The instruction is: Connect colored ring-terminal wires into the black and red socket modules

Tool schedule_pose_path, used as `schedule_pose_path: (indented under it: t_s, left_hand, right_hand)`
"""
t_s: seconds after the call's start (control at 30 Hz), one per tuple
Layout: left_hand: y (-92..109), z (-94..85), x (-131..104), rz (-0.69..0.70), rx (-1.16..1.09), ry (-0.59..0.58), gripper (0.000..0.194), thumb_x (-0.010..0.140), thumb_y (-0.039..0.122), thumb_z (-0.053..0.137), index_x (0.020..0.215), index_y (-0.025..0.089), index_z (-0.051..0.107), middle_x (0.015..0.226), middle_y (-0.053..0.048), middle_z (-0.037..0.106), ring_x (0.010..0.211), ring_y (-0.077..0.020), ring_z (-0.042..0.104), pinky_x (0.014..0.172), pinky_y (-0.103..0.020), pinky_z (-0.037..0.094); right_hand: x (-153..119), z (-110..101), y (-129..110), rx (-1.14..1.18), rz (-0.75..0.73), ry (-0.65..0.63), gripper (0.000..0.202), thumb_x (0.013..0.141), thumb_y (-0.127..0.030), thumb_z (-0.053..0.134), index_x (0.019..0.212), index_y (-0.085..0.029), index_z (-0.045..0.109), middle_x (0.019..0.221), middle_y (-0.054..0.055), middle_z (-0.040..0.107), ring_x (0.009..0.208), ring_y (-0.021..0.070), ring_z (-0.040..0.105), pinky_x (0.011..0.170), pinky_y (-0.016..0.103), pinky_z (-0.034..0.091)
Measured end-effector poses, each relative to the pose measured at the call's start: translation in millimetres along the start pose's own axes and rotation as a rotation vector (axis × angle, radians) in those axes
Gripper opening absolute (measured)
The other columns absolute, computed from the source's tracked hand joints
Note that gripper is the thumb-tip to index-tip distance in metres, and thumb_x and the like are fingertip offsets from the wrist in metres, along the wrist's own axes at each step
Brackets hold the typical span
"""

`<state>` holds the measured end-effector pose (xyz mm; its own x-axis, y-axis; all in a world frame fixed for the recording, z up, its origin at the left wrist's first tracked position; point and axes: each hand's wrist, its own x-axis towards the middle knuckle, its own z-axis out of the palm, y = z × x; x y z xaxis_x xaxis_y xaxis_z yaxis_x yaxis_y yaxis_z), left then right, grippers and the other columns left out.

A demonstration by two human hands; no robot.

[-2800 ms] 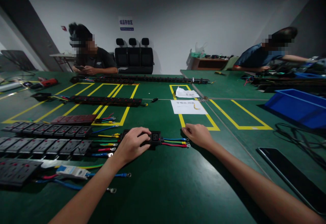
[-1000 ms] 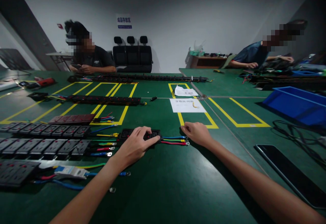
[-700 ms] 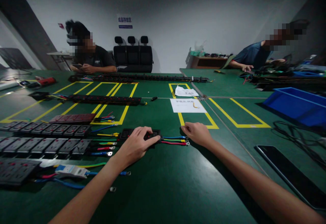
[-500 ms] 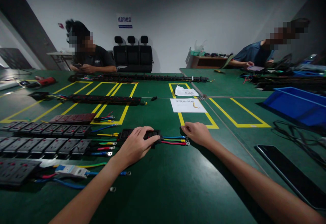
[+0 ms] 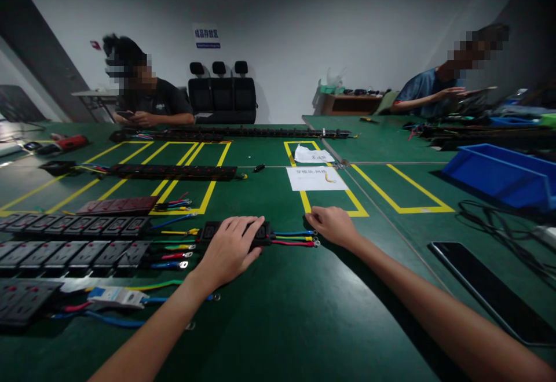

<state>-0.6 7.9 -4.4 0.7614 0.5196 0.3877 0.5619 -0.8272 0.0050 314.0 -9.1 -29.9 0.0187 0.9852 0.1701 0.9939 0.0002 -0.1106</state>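
Observation:
My left hand lies over a short black socket strip, its fingers across the top and the thumb along the near side. From the strip's right end run blue, yellow-green and red wires with ring terminals at their tips. Beside those tips my right hand rests on the green table in a loose fist, with nothing visible in it. Left of my left hand lie rows of black socket modules with terminated wires, and a reddish strip behind them.
A phone, black cables and a blue bin are on the right. White paper labels and yellow tape rectangles lie ahead. Long black strips stretch across the table. Two people sit at the far side.
My left thumb has shifted from the strip's right end to its near side. My right hand stays by the wire tips. The person at right has raised their hands. The view has turned slightly.

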Motion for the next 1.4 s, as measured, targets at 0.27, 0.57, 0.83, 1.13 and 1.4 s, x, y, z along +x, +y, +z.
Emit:
schedule_pose_path:
  t_s: [0.27,0.57,0.83,1.13,1.4]
  left_hand:
    - [-0.1,-2.3,0.6,0.01,0.013,-0.004,0.049,0.099,0.035,0.055,0.144,0.014,0.051,0.133,-0.016,0.063,0.119,-0.0303,0.059,0.103,-0.051,0.045]
    - [1.1,-4.6,0.2,0.005,0.001,-0.024,0.051,0.101,0.041,0.054,0.144,0.015,0.052,0.133,-0.016,0.063,0.121,-0.0307,0.058,0.104,-0.051,0.045]
    - [1.3,-3.9,0.3,-0.001,0.009,-0.053,0.053,0.102,0.044,0.052,0.146,0.015,0.051,0.136,-0.016,0.062,0.122,-0.0308,0.058,0.105,-0.052,0.045]
    - [1.5,-5.3,0.9,-0.011,0.007,-0.079,0.052,0.102,0.043,0.052,0.146,0.015,0.051,0.137,-0.016,0.061,0.124,-0.0307,0.057,0.106,-0.051,0.044]
    - [2.5,-6.1,1.8,-0.018,0.021,-0.114,0.053,0.102,0.043,0.051,0.147,0.015,0.05,0.139,-0.016,0.06,0.125,-0.0312,0.056,0.107,-0.052,0.044]
  right_hand:
    - [0.1,0.2,0.5,0.012,-0.003,-0.002,0.04,0.1,-0.044,0.044,0.074,-0.022,0.065,0.068,0.004,0.068,0.059,0.0159,0.055,0.055,0.03,0.018]
    - [-0.2,-0.4,0.0,0.001,-0.005,-0.015,0.041,0.101,-0.045,0.044,0.074,-0.022,0.065,0.068,0.004,0.068,0.06,0.017,0.058,0.055,0.03,0.018]
    - [-1.1,-0.9,0.5,0.007,-0.007,-0.013,0.04,0.101,-0.045,0.044,0.075,-0.022,0.064,0.069,0.004,0.069,0.06,0.0166,0.058,0.055,0.029,0.018]
    - [-0.9,-0.3,1.5,0.016,-0.018,-0.007,0.041,0.101,-0.045,0.044,0.074,-0.021,0.064,0.069,0.004,0.068,0.059,0.016,0.057,0.055,0.029,0.018]
    - [-0.8,-1.2,0.4,0.004,-0.012,-0.019,0.041,0.101,-0.045,0.044,0.074,-0.021,0.063,0.069,0.005,0.068,0.059,0.0166,0.056,0.055,0.029,0.017]
